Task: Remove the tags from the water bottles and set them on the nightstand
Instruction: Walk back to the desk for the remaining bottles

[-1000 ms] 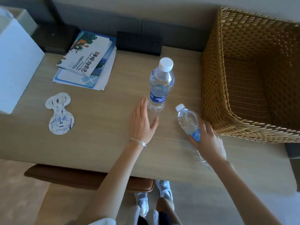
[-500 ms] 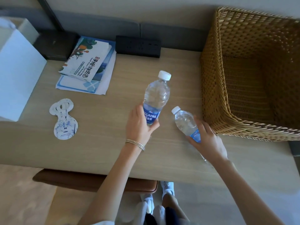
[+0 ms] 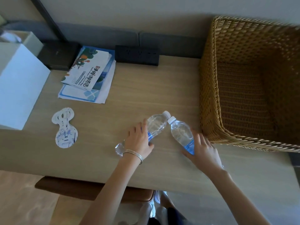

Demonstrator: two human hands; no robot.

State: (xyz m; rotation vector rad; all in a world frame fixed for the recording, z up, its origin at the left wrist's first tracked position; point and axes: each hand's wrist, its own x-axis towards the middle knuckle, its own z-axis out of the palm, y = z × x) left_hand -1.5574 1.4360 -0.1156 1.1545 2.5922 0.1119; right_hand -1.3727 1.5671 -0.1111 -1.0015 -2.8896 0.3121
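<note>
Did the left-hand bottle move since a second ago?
Yes. The bottle in the left hand tipped from upright and came away from the socket block, toward the person.

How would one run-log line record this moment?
left hand: grips left water bottle | right hand: grips right water bottle | bottles: tilted toward each other | paper tags: on table

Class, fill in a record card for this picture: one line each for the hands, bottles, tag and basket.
Left hand: grips left bottle round its label
Right hand: grips right bottle at its lower half
Bottles: both tilted, caps nearly meeting
Tag: flat on table, left of hands
Basket: wicker, right of bottles
</note>
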